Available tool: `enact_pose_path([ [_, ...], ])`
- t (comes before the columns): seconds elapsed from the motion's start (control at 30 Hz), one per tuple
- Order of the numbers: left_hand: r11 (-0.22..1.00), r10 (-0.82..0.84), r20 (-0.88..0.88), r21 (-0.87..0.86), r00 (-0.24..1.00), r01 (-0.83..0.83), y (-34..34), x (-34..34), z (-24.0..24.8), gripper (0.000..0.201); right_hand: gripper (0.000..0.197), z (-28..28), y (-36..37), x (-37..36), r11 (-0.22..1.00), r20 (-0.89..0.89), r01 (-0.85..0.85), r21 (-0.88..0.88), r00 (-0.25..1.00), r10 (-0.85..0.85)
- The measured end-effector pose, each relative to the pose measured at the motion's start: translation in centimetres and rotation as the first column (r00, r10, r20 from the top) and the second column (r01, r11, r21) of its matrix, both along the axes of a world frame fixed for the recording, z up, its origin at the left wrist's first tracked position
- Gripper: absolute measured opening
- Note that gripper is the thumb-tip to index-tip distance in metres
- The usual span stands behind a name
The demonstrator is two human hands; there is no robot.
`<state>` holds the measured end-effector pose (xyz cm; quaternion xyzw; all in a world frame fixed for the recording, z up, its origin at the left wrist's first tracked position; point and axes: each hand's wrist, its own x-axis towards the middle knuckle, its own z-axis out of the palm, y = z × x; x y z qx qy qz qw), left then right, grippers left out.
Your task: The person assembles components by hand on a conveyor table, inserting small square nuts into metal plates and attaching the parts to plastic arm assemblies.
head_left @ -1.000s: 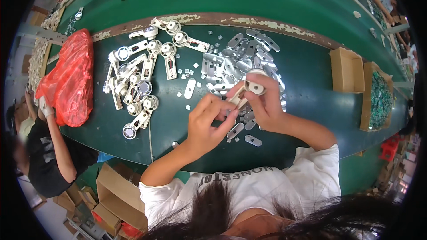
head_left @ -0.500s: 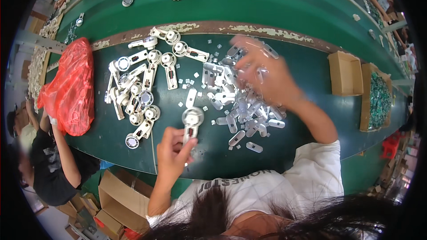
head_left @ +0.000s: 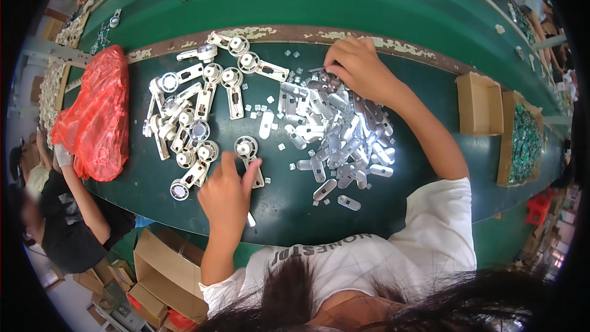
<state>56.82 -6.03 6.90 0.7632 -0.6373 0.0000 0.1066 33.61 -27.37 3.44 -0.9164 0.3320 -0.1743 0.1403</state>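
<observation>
Beside my left hand (head_left: 225, 197), a white fan-like part (head_left: 246, 147) with a round head and open-backed handle appears to rest on the green table. The thumb overlaps its handle, with thumb and index finger apart. My right hand (head_left: 364, 69) is at the far edge of a heap of silver-grey oblong covers (head_left: 335, 147). Its fingers pinch a thin grey cover (head_left: 316, 70), seen nearly edge-on. Left of the heap lie a single pale cover (head_left: 266, 124) and small clear pieces (head_left: 281, 147). Several similar white fan parts (head_left: 198, 130) are clustered farther left.
A red plastic bag (head_left: 101, 120) lies at the table's left end. At right stand a cardboard tray (head_left: 479, 104) and a box of small green parts (head_left: 523, 141). A green belt (head_left: 289, 6) carrying scattered parts runs beyond the raised edge. Another person (head_left: 83, 209) works at left.
My left hand has lowered the fan part leftward onto the table and loosened its fingers. My right hand has moved up to the heap's far edge. Parts on the belt have shifted; another person's hand has left.
</observation>
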Motion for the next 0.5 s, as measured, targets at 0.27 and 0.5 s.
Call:
enact_pose_path([
  [0.27,0.769,-0.615,-0.094,-0.289,0.783,0.57,-9.9,-5.3,1.0,0.026,0.013,0.2,4.1,-2.5,0.921,0.095,-0.062,-0.385,0.99,0.107],
  [0.5,0.729,-0.676,-0.063,-0.199,0.734,0.654,-11.6,-5.2,-1.6,0.01,0.012,3.7,5.1,-6.8,0.921,0.238,0.379,0.088,0.89,-0.389],
])
